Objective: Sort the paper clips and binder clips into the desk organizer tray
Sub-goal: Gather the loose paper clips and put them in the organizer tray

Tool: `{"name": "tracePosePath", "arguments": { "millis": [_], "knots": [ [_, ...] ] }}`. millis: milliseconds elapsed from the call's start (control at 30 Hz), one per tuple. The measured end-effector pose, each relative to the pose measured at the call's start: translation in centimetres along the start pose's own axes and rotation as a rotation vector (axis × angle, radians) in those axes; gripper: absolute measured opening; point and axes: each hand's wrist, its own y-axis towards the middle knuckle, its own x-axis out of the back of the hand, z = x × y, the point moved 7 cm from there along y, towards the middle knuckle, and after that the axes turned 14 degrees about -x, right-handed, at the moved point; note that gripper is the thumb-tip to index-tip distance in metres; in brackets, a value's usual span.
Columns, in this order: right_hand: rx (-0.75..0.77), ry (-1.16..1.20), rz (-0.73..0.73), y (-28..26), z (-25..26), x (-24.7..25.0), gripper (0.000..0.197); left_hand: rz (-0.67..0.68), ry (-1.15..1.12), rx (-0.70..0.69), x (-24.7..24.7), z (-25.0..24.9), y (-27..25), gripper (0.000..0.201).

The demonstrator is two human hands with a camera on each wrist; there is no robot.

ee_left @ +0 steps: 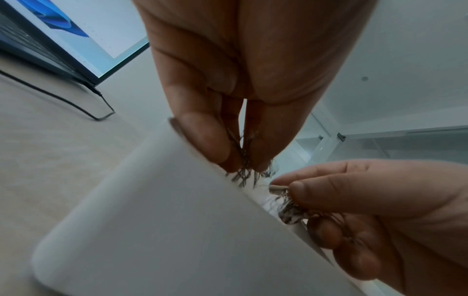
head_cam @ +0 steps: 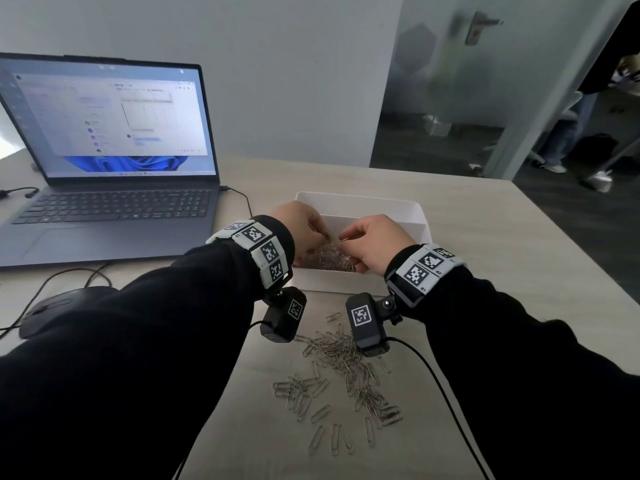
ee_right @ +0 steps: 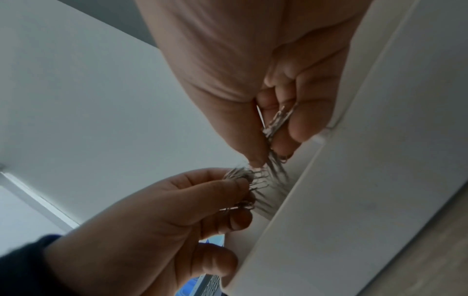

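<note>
Paper clips downward from fingers

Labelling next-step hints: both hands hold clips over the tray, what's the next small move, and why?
Probably let go: the left hand and right hand each pinch a bunch of paper clips right above the tray, where a heap already lies. Many more wait on the table.

Silver paper clips lie scattered just before the white tray; more heaped inside
</note>
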Motion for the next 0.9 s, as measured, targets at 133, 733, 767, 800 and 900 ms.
{"name": "tracePosePath", "arguments": {
  "millis": [133, 733, 767, 800, 900],
  "knots": [
    [0.009, 0.007, -0.025, 0.0, 0.3, 0.1, 0.013, -0.011, 0.031, -0.016, 0.2, 0.0, -0.1, 0.016],
    [0.118, 0.167, -0.064, -4.8, -2.2, 1.3, 0.014, -0.077, 0.035, -0.062, 0.8, 0.3, -4.4, 0.012],
    [0.128, 0.155, -0.073, -5.5, -2.3, 1.5, 0.014, -0.081, 0.035, -0.065, 0.8, 0.3, -4.7, 0.012],
    [0.136, 0.147, -0.074, -6.1, -2.5, 1.5, 0.014, -0.086, 0.027, -0.068, 0.8, 0.3, -5.0, 0.012],
    [0.140, 0.083, -0.024, -7.4, -3.3, 1.0, 0.016, -0.090, -0.019, -0.076, 0.4, 0.3, -5.8, 0.009]
  ]
}}
